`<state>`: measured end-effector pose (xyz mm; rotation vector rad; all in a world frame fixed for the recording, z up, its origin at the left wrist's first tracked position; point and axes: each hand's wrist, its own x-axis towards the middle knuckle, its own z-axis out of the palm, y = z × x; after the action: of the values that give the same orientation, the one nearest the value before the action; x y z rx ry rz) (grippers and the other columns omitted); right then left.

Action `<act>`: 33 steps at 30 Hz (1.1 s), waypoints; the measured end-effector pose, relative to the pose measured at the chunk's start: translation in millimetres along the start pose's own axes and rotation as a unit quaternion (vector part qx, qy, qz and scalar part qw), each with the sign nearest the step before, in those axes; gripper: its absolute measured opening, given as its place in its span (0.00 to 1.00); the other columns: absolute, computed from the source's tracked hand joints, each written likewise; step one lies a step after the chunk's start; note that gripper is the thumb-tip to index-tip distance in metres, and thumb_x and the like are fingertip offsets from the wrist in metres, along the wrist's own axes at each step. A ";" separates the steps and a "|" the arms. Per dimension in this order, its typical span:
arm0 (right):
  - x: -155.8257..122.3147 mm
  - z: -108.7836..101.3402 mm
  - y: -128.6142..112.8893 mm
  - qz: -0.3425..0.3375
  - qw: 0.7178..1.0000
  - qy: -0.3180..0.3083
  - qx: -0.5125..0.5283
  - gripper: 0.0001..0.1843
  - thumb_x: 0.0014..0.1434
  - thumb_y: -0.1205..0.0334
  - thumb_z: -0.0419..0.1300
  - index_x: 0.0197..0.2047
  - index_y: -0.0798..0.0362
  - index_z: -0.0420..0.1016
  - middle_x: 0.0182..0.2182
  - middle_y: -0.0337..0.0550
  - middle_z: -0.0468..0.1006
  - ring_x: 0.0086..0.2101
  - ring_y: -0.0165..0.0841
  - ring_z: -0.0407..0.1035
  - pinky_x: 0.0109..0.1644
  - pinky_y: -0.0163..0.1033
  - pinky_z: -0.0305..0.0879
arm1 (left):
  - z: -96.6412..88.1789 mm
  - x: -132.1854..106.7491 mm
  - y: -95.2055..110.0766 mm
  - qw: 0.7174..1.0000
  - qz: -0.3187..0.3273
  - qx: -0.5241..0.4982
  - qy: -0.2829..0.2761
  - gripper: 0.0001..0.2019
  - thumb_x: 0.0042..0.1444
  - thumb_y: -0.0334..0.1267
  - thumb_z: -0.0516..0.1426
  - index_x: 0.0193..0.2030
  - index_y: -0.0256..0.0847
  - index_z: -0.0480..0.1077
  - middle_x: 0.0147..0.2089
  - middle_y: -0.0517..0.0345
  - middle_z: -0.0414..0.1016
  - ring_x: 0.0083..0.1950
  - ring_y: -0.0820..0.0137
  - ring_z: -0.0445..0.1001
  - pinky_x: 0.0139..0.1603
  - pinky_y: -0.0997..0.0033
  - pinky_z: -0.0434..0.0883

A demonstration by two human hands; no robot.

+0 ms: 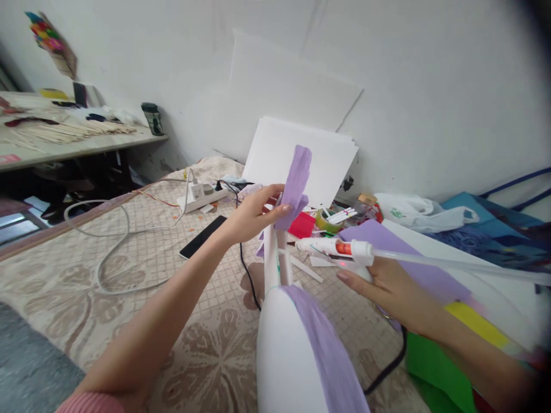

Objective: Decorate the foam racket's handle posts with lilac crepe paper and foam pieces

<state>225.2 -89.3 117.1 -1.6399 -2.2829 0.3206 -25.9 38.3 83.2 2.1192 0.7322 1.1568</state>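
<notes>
My left hand [262, 215] pinches a purple paper strip [298, 172] at the far end of a white foam-board model [282, 355]. The strip stands up above the fingers. A longer purple band [329, 350] covers the curved side of the model, whose near part is cut off by the bottom edge. In my right hand [387, 287] is a white glue gun [340, 249], its nozzle pointing left, just right of the model's narrow neck. A clear glue stick [451, 264] sticks out of its back.
A black phone [203, 236] and a white power strip [202, 198] with cables lie left on the patterned tablecloth. White boards [301, 155] lean on the wall. Purple sheets [400, 258], a plastic bag [417, 209] and green paper [437, 367] are on the right.
</notes>
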 end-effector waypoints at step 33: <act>16.0 148.9 113.6 0.130 0.972 0.169 0.095 0.21 0.61 0.43 0.53 0.35 0.53 0.70 0.33 0.48 0.76 0.36 0.40 0.68 0.43 0.45 0.66 | 0.8 2.4 -8.2 0.999 -0.007 -0.047 -0.002 0.20 0.63 0.47 0.56 0.58 0.40 0.67 0.50 0.48 0.75 0.50 0.64 0.74 0.47 0.65 0.73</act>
<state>264.1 -37.9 -59.4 -1.7406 -1.7397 0.2829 -25.6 45.2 78.2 2.0353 0.6761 1.1557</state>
